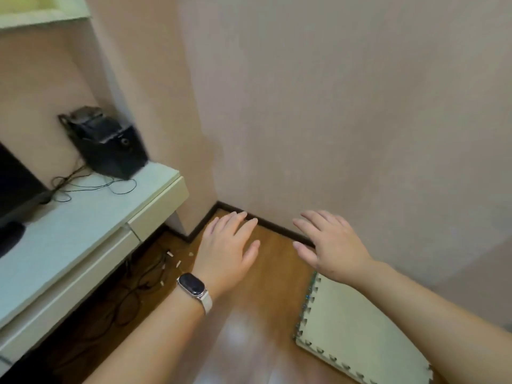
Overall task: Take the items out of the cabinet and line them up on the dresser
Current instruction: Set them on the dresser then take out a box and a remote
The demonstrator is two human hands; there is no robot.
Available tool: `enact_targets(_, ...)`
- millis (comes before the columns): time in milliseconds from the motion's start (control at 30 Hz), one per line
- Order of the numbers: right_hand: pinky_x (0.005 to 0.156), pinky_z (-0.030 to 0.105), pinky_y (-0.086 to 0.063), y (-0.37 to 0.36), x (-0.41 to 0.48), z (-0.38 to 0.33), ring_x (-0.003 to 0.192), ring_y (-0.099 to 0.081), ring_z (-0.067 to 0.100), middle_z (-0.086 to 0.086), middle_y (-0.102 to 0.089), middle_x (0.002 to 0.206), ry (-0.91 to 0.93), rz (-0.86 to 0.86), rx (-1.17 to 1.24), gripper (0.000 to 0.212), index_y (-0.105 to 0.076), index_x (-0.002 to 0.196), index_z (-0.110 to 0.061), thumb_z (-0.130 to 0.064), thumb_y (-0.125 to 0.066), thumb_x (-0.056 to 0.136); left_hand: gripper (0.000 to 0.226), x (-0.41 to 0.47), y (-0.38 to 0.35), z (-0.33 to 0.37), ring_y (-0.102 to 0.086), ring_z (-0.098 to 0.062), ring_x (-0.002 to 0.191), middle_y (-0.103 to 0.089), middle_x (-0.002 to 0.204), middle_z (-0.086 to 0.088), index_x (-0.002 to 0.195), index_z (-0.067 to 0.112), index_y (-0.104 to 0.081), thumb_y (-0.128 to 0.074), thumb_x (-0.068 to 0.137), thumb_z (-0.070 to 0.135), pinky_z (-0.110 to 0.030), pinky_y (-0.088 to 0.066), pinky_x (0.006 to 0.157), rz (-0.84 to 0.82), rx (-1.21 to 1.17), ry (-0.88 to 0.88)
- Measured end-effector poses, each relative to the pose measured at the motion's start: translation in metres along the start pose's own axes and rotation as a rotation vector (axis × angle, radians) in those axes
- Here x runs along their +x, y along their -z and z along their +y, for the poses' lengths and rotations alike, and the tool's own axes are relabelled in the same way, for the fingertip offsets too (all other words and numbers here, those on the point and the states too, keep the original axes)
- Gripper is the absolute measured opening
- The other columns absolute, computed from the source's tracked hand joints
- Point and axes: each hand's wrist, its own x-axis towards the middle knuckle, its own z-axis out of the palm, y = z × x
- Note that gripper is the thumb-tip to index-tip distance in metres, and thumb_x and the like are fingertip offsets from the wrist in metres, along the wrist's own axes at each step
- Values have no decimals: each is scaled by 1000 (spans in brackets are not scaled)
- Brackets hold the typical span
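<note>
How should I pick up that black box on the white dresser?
I'd hold the black box by its flat left and right sides, reaching from the front: the wall is behind it and wires lie on the dresser beside it, so lift slowly.

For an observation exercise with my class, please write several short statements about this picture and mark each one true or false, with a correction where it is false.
1. The left hand and the right hand both hold nothing, and their fingers are straight and spread. True.
2. The black fitness band with a white strap is worn on the right wrist. False: it is on the left wrist.
3. The black box-shaped speaker stands on the white dresser top. True.
4. The pale green foam puzzle mat lies on the dresser. False: it lies on the brown wooden floor, below the right forearm.
</note>
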Motion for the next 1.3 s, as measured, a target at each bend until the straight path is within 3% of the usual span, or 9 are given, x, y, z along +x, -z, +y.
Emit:
enact_targets(267,95,40,-43,-35,112,-71,120,-54,27,5,-60,130,268,-22,79,52,-60,127,-20,-52,-44,90,44,-17,42,-93,-51,-23,122,-59,131,-3,127,22,-60,-49,90,42,-44,-37,103,86,120,233)
enact_targets(567,95,43,-46,-65,248,-107,118,-56,30,6,-63,127,441,-11,198,52,-61,125,-17,-50,-43,89,42,31,58,-171,-46,-22,126,-55,135,0,128,26,-56,-46,92,44,-41,-32,108,88,226,418)
enact_targets(800,94,42,-45,-71,362,-104,116,-56,28,6,-64,125,490,48,306,51,-63,123,-17,-47,-43,87,51,112,85,-220,-50,-23,125,-57,136,-1,132,24,-55,-37,92,50,-43,-41,103,131,298,484)
enact_targets(967,96,41,-42,-69,427,-122,119,-54,25,3,-62,127,558,47,353,53,-61,128,-18,-48,-40,89,53,139,108,-254,-47,-22,130,-54,138,0,135,25,-53,-36,92,51,-44,-38,106,170,350,553)
enact_targets(1300,93,38,-40,-26,538,-183,119,-49,20,1,-60,129,674,175,392,53,-61,127,-19,-49,-41,88,45,180,185,-345,-52,-30,123,-60,131,-8,127,16,-61,-54,89,39,-43,-38,100,399,530,499)
